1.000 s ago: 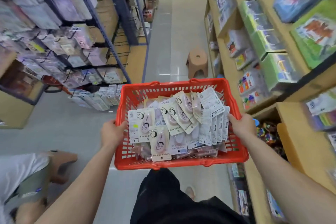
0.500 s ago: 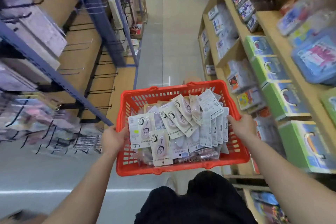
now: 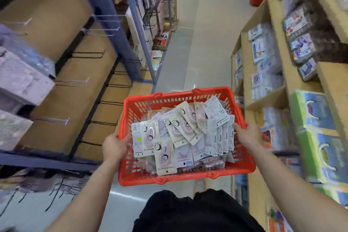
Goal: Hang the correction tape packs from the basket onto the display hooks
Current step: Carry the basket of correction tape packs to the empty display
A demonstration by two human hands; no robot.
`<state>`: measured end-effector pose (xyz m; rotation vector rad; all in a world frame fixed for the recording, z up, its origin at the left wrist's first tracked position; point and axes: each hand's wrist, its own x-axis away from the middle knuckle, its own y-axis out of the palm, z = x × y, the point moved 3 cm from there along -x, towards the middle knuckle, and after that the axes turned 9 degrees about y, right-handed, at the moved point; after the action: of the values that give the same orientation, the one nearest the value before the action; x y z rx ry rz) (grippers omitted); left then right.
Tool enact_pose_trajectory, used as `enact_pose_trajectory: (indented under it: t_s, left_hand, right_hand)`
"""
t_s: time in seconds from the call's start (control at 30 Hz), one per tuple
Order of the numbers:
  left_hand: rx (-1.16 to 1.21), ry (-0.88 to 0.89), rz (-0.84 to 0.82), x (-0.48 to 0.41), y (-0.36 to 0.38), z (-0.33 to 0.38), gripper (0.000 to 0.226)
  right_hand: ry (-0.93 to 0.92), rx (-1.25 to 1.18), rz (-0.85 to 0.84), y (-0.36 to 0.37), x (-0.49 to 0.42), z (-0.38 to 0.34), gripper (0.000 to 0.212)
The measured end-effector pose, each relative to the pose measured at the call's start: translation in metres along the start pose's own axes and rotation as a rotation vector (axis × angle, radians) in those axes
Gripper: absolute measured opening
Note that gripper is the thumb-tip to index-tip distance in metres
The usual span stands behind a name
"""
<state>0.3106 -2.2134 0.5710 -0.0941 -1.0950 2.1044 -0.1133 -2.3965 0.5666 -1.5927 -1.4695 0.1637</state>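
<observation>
Walking has carried the basket (image 3: pixel 177 94) further along — bare hooks (image 3: pixel 88 55) now stand on the left where stocked ones hung a second ago. Both the left hand (image 3: pixel 114 146) and right hand (image 3: pixel 246 137) each clench a side rim, fingers curled round it, the packs (image 3: pixel 180 130) heaped inside — none hung yet, so a hand must soon come free.
</observation>
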Motion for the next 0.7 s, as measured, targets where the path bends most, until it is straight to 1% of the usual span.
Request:
enact_pose_trajectory:
  t_s: [0.13,0.3,0.37,0.5,0.6,0.7]
  left_hand:
    - [0.036,-0.053,0.03,-0.043,0.011,0.039,0.02]
    - [0.093,-0.155,0.096,-0.105,0.016,0.059,0.019]
    - [0.105,-0.189,0.1,-0.135,0.019,0.06,0.02]
    - [0.204,-0.25,0.12,-0.192,0.024,0.055,0.019]
    - [0.251,-0.289,0.11,-0.216,0.028,0.055,0.02]
    - [0.321,-0.352,0.13,-0.229,0.032,0.057,0.021]
  right_hand:
    - [-0.029,0.039,-0.057,0.008,-0.078,-0.07,0.032]
    - [-0.107,0.111,-0.102,0.036,-0.142,-0.161,0.034]
    - [-0.147,0.144,-0.102,0.05,-0.161,-0.199,0.033]
    - [-0.199,0.221,-0.11,0.077,-0.192,-0.266,0.032]
    - [-0.243,0.231,-0.139,0.089,-0.201,-0.32,0.027]
    - [-0.309,0.307,-0.153,0.102,-0.213,-0.367,0.019]
